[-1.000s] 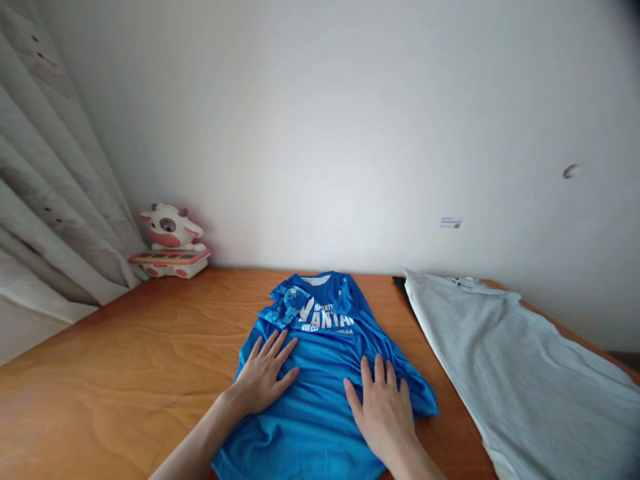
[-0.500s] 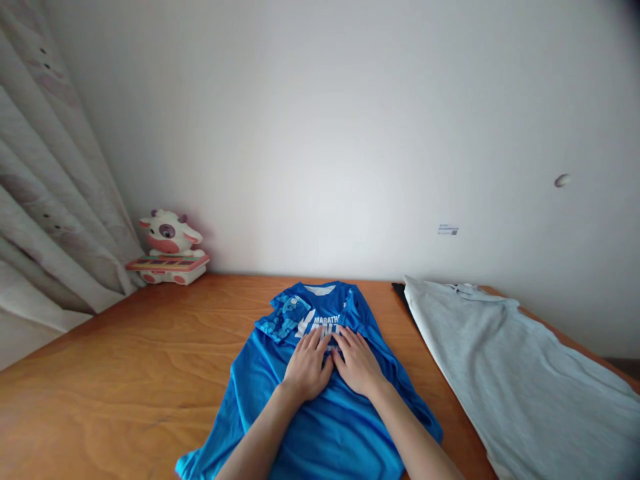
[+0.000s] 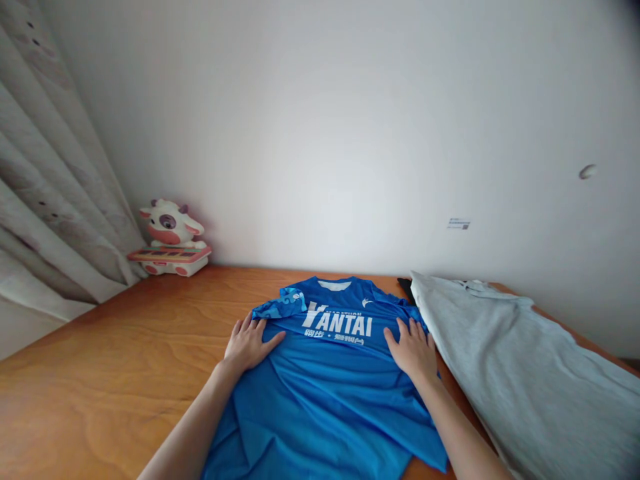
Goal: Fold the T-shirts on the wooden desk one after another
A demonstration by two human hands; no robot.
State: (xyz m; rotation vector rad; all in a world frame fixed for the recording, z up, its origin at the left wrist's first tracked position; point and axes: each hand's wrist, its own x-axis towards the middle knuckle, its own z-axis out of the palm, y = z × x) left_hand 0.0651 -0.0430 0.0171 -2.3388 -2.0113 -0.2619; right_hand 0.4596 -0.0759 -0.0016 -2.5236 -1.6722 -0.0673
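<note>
A blue T-shirt [image 3: 320, 387] lies front side up with its collar toward the wall. White lettering reading "YANTAI" crosses its chest, and wrinkles run over its lower body. My left hand [image 3: 250, 343] rests open on its left edge, just below the patterned left sleeve [image 3: 281, 305], which is folded over toward the chest. On the other edge lies my right hand [image 3: 414, 347], palm down with fingers spread, beside the lettering. The right sleeve is partly hidden behind that hand and close to the grey garment. Neither hand grips the cloth.
A grey garment [image 3: 520, 373] is spread on the wooden table [image 3: 110, 373] at the right, with a bit of black cloth [image 3: 405, 288] showing beneath its corner. A cow-shaped toy keyboard [image 3: 171, 241] stands at the back left, near a curtain [image 3: 60, 173]. A white wall [image 3: 320, 133] closes the back.
My hands have moved apart from the middle of the shirt to its two edges. The shirt is spread wider, and its chest lettering now shows. The camera view has shifted slightly.
</note>
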